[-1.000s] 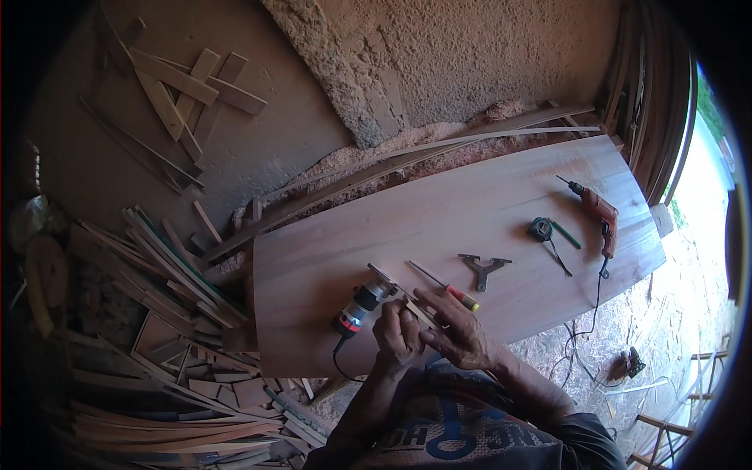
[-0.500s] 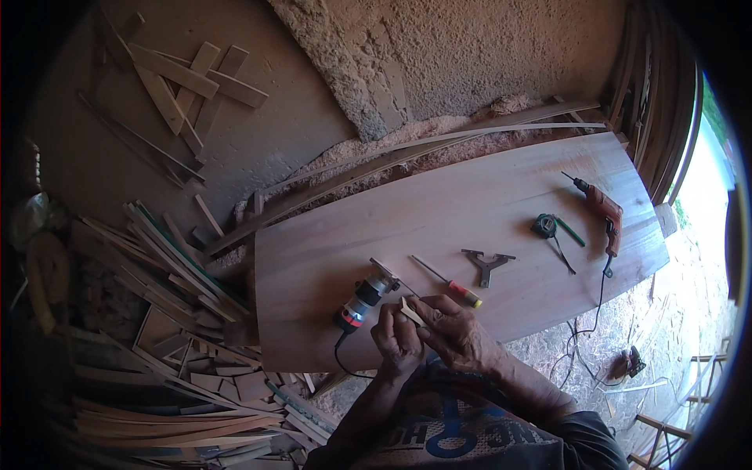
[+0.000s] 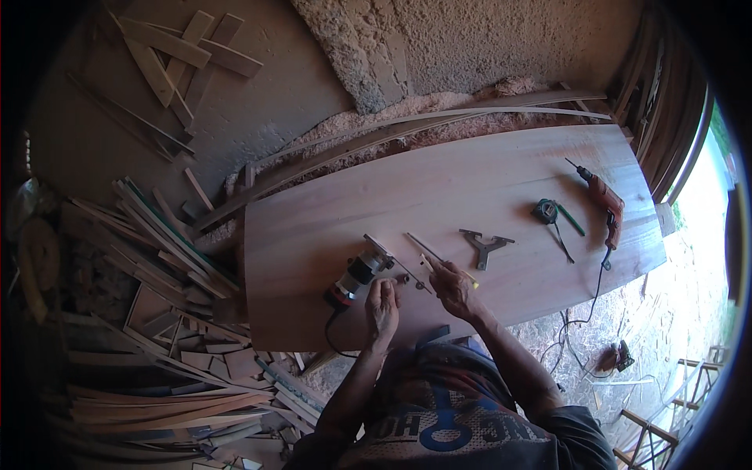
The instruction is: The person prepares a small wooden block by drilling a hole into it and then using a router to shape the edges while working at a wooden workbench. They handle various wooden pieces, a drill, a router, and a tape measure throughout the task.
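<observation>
My right hand [image 3: 456, 291] is closed around a small pale strip [image 3: 425, 263], which sticks out past the fingers. It is over a screwdriver [image 3: 423, 246] on the wooden panel [image 3: 313, 227]; a yellow handle end shows beside the hand. My left hand [image 3: 383, 307] has its fingers curled together next to a trim router [image 3: 358, 276] that lies on its side. Whether those fingers hold something small is hard to make out. Between the hands lies a thin metal rod with a ringed end [image 3: 420, 285]. A Y-shaped metal bracket [image 3: 486, 247] rests farther right.
On the panel's right part are a tape measure [image 3: 545, 210], a green pencil-like stick [image 3: 571, 220] and a corded drill [image 3: 603, 200]. Stacked wood strips [image 3: 172, 399] crowd the left. Long boards [image 3: 439, 112] lie along the far edge. A cord trails over the right edge.
My hands have come apart. The right one has moved right and away from me with the pale strip, over the screwdriver; the left has drawn slightly left, closer to the router.
</observation>
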Demonstrator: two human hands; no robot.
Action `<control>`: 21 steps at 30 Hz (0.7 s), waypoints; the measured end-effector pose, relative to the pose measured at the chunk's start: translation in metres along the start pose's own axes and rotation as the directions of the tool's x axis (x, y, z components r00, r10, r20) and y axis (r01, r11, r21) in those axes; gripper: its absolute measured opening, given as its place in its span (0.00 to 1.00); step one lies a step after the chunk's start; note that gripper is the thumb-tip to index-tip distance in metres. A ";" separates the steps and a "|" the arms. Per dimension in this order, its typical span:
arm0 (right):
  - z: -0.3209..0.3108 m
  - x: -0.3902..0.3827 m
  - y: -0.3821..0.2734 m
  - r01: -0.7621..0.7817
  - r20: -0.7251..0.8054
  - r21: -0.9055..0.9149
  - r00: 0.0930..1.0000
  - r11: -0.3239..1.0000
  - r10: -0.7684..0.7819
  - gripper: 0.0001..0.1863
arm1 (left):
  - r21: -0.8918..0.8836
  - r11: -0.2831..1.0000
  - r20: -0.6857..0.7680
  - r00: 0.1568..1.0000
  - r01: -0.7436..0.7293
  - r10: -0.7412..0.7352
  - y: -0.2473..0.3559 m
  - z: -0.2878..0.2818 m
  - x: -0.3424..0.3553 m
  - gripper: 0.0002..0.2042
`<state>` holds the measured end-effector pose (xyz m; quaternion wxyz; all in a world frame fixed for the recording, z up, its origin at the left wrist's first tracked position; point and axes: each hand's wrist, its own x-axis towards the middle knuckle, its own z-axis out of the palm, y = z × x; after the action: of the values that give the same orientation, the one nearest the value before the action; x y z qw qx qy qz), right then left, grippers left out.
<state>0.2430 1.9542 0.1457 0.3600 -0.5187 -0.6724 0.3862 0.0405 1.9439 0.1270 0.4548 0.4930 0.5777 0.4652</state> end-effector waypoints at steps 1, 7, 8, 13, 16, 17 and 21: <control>0.010 0.000 0.013 -0.029 -0.010 -0.009 1.000 1.000 0.029 0.23 | 0.019 1.000 -0.017 1.000 0.021 -0.020 -0.020 -0.004 -0.001 0.13; 0.059 -0.001 0.085 -0.052 -0.071 0.041 0.996 0.998 0.054 0.21 | 0.366 0.924 0.067 0.993 -0.111 0.093 -0.102 -0.004 0.006 0.13; 0.061 0.000 0.088 -0.122 -0.020 0.064 0.992 0.990 0.124 0.21 | 0.380 0.910 0.074 0.986 -0.167 0.151 -0.106 0.001 0.010 0.14; 0.050 0.002 0.081 -0.449 0.299 0.189 0.874 0.873 0.384 0.23 | 0.369 0.918 0.072 0.990 -0.142 0.124 -0.109 0.015 0.016 0.18; 0.047 0.003 0.074 -0.478 0.257 0.227 0.870 0.848 0.422 0.26 | 0.472 0.876 0.131 0.991 -0.096 0.038 -0.105 0.016 0.016 0.18; 0.046 0.002 0.071 -0.492 0.254 0.248 0.864 0.835 0.434 0.27 | 0.524 0.848 0.167 0.986 -0.076 -0.014 -0.101 0.016 0.013 0.18; 0.042 0.001 0.065 -0.533 0.273 0.266 0.841 0.803 0.467 0.30 | 0.605 0.712 0.226 0.934 -0.357 0.276 -0.129 0.024 0.006 0.18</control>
<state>0.2329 1.9596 0.0690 0.2598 -0.5699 -0.4678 0.6236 0.0444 1.9415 -0.0041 0.2075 0.7358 0.5794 0.2825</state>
